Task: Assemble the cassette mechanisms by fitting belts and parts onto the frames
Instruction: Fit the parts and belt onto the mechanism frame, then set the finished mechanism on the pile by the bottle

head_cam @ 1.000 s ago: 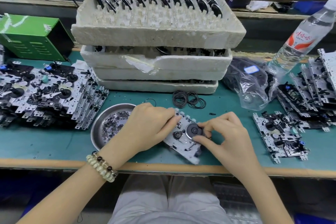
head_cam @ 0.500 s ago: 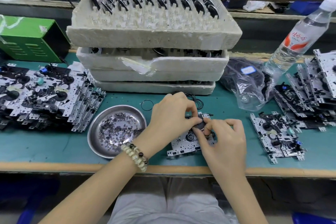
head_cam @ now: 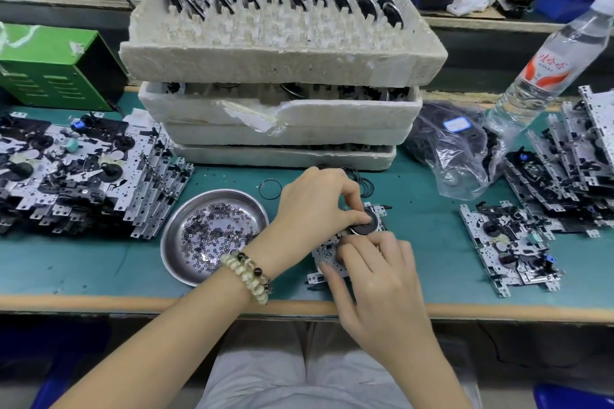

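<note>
A cassette mechanism frame (head_cam: 323, 251) lies flat on the green tabletop (head_cam: 432, 242) near its front edge, between the two hands. A black flywheel (head_cam: 358, 230) on the frame's far part is pinched by the thumb and fingertips of the left hand (head_cam: 315, 206). The near part is gripped by the right hand (head_cam: 375, 279), fingers curled over the top and thumb along the left edge. Most of the frame is hidden under the hands; whether a belt is fitted cannot be told. What shows is a perforated silver metal plate with small tabs. A steel dish (head_cam: 212, 236) of washers sits just to the left, and loose belts (head_cam: 363, 183) lie just beyond the left hand.
</note>
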Action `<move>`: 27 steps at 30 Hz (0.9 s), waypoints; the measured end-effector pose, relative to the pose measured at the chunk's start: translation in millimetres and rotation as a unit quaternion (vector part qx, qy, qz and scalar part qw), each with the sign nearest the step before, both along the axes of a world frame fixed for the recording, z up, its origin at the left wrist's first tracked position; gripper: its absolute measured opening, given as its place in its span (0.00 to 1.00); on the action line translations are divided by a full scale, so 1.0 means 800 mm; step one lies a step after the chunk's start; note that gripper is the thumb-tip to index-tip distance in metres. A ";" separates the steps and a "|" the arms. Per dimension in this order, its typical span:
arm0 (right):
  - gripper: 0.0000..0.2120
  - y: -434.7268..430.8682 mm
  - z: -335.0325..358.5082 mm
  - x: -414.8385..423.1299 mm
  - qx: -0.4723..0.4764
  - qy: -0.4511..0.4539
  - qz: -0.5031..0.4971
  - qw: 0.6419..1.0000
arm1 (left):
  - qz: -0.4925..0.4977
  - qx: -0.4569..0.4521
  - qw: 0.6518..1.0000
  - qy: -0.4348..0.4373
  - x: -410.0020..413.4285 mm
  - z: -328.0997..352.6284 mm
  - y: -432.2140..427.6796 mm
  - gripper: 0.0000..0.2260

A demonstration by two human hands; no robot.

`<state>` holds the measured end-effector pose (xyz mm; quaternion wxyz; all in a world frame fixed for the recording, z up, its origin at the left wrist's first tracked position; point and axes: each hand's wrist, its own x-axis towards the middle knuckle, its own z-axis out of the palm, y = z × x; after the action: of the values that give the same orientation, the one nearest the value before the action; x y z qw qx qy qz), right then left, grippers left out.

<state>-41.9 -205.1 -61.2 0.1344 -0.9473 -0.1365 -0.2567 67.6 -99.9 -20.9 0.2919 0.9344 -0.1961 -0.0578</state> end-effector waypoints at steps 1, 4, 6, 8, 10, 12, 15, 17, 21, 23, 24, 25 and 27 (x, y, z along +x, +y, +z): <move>0.12 -0.005 0.000 0.001 -0.013 -0.007 0.008 1.000 | 0.000 0.002 1.000 -0.001 0.000 0.000 0.000 0.12; 0.12 -0.021 -0.004 -0.003 0.002 -0.021 0.003 1.000 | -0.006 0.008 1.000 -0.007 -0.002 0.002 -0.001 0.10; 0.11 -0.031 -0.009 -0.008 0.076 -0.018 -0.021 0.997 | -0.019 0.013 0.999 -0.033 -0.005 0.001 0.001 0.08; 0.10 -0.042 -0.011 -0.014 0.165 -0.002 -0.058 0.985 | -0.042 0.025 0.995 -0.084 -0.012 -0.002 0.003 0.06; 0.10 -0.055 -0.009 -0.016 0.201 0.037 -0.111 0.973 | -0.079 0.020 0.988 -0.130 -0.019 -0.007 0.006 0.08; 0.09 -0.071 -0.008 -0.015 0.230 0.105 -0.144 0.957 | -0.130 0.016 0.977 -0.169 -0.025 -0.008 0.012 0.10; 0.10 -0.089 -0.003 -0.011 0.239 0.194 -0.129 0.943 | -0.173 0.012 0.952 -0.251 -0.027 -0.011 0.026 0.17; 0.11 -0.094 0.000 -0.006 0.206 0.221 -0.113 0.946 | -0.148 -0.002 0.949 -0.280 -0.029 -0.018 0.036 0.17; 0.15 -0.108 0.008 0.008 0.194 0.296 -0.096 0.930 | -0.035 -0.114 0.955 -0.271 -0.049 -0.042 0.054 0.15; 0.16 -0.114 0.015 0.014 0.213 0.339 -0.066 0.914 | 0.006 -0.161 0.947 -0.277 -0.062 -0.052 0.057 0.12; 0.16 -0.115 0.019 0.018 0.236 0.360 -0.051 0.901 | 0.020 -0.179 0.943 -0.281 -0.068 -0.056 0.057 0.11; 0.16 -0.115 0.023 0.020 0.273 0.379 -0.039 0.884 | 0.030 -0.195 0.938 -0.285 -0.072 -0.060 0.056 0.11; 0.16 -0.114 0.030 0.024 0.378 0.398 -0.030 0.835 | 0.036 -0.216 0.931 -0.293 -0.078 -0.063 0.054 0.10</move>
<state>-22.6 -296.1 -37.3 0.5173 -0.8466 0.0651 0.1067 4.9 -57.0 -71.7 0.4183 0.8305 -0.2467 0.2727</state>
